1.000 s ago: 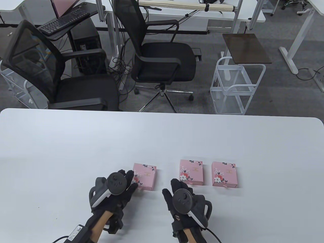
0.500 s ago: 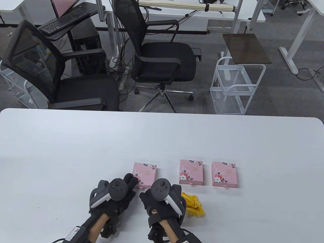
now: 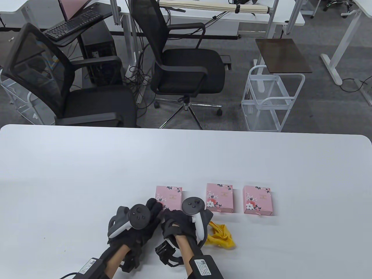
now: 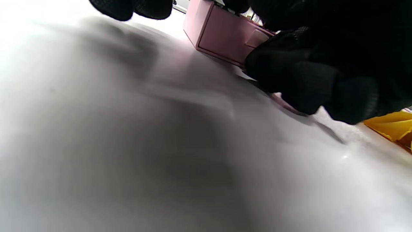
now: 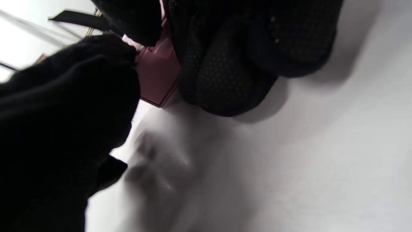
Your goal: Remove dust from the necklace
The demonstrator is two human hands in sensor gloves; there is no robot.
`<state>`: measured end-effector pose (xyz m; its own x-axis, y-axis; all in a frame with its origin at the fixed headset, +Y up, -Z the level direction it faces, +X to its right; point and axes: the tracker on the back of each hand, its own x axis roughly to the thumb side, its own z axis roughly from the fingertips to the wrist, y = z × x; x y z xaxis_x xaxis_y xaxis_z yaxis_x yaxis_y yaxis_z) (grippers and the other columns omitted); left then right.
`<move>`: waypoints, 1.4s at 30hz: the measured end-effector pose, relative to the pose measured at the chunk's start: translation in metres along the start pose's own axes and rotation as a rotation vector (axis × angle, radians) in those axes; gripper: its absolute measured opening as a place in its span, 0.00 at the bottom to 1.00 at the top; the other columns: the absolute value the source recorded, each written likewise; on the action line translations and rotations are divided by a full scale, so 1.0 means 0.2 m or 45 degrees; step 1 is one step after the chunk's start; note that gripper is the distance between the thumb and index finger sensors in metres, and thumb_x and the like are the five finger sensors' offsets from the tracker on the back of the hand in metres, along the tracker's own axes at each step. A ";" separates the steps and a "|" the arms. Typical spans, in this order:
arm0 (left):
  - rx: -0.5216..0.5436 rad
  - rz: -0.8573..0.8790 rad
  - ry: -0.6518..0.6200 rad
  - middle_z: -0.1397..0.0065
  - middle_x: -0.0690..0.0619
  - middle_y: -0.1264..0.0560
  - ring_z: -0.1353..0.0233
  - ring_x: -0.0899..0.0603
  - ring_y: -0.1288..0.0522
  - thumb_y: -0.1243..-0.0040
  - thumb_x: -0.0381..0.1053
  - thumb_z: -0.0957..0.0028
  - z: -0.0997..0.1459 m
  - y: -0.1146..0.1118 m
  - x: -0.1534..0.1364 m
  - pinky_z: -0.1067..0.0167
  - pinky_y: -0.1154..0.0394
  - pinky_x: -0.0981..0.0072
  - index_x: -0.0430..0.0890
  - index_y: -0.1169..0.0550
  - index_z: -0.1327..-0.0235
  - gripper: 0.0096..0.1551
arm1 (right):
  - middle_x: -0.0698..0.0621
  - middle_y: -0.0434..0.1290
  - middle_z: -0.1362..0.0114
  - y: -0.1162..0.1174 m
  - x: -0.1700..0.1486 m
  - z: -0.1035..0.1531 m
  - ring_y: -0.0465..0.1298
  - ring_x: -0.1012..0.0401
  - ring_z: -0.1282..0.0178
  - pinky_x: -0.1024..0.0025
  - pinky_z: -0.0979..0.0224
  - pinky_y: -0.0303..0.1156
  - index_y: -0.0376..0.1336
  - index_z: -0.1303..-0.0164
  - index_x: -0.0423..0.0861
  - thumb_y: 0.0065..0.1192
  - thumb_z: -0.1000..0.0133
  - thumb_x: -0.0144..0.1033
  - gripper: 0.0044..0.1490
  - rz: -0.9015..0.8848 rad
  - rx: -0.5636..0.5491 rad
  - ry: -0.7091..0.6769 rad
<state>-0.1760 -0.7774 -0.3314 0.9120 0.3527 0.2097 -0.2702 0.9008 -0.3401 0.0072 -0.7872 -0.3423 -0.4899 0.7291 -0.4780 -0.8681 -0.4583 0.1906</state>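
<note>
Mostly both hands hide the leftmost box (image 3: 170,197) (grip unclear).

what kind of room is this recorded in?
Most likely an office or lab workspace. Behind the white table stand two black mesh office chairs, a desk with a keyboard and a PC tower beneath it, on grey carpet with loose cables.

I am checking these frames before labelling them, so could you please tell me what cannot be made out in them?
- Necklace: seen in no view; the three boxes look closed.
- Near edge of the leftmost pink box: table view, hidden by the left hand and right hand.
- Either hand's grip on the box: wrist views, blurred and dark.
- Yellow cloth: partly behind the right hand.
</note>
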 end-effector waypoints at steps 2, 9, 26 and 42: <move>-0.002 -0.008 0.002 0.10 0.57 0.57 0.17 0.32 0.48 0.57 0.57 0.33 0.00 0.00 0.00 0.24 0.43 0.35 0.57 0.48 0.15 0.33 | 0.38 0.79 0.43 0.00 -0.01 -0.01 0.84 0.48 0.56 0.58 0.51 0.80 0.66 0.34 0.22 0.55 0.28 0.37 0.31 -0.078 -0.008 0.033; -0.007 -0.006 0.009 0.09 0.57 0.57 0.17 0.31 0.49 0.58 0.58 0.33 0.00 0.00 0.01 0.24 0.44 0.34 0.57 0.48 0.15 0.34 | 0.42 0.81 0.46 0.00 -0.01 -0.02 0.85 0.52 0.58 0.60 0.53 0.81 0.68 0.37 0.24 0.58 0.29 0.35 0.27 -0.041 -0.055 0.058; 0.010 -0.036 0.027 0.09 0.57 0.55 0.17 0.31 0.48 0.59 0.59 0.33 -0.01 0.01 0.01 0.23 0.43 0.37 0.58 0.47 0.15 0.33 | 0.43 0.82 0.49 0.01 -0.09 0.13 0.85 0.53 0.60 0.61 0.54 0.81 0.68 0.37 0.29 0.60 0.30 0.36 0.24 0.044 -0.005 0.056; 0.004 -0.056 0.022 0.09 0.56 0.56 0.18 0.31 0.47 0.60 0.59 0.33 -0.02 0.00 0.02 0.23 0.42 0.39 0.57 0.47 0.15 0.33 | 0.42 0.82 0.48 -0.01 -0.20 0.27 0.85 0.52 0.60 0.59 0.53 0.81 0.68 0.37 0.29 0.59 0.29 0.36 0.24 -0.028 0.139 0.076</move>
<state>-0.1717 -0.7760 -0.3336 0.9283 0.3082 0.2082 -0.2307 0.9161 -0.3278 0.0250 -0.7882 -0.2777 -0.4676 0.7053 -0.5328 -0.8839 -0.3818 0.2702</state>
